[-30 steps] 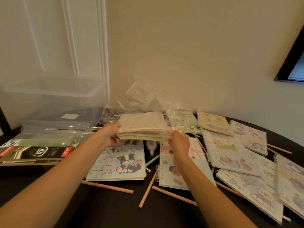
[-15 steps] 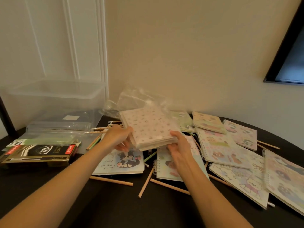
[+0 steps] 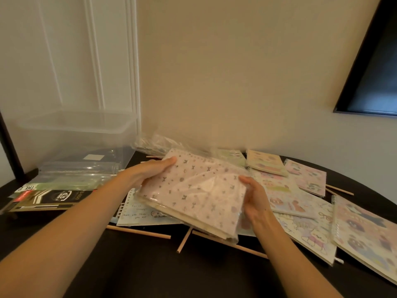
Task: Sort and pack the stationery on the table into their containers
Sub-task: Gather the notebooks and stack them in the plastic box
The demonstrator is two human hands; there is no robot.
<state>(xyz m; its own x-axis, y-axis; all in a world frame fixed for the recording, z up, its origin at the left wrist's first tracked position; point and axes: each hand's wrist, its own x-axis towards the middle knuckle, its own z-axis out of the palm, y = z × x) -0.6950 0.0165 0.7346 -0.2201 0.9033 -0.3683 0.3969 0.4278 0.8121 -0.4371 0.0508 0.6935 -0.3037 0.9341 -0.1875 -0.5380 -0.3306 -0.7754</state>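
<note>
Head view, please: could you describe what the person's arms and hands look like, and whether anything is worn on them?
Both arms are bare from the bottom edge of the view to the fingertips, with no sleeve in sight. The left hand and right hand wear no gloves, and no ring, watch or bracelet shows on either hand or wrist. The nails that show look short and unpainted.

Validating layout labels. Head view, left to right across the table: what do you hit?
pen box → left hand → bagged notebook stack → right hand → pink notebook → right-edge spiral notebook. Clear bin and the other notebooks overlap, so they are left out.
</note>
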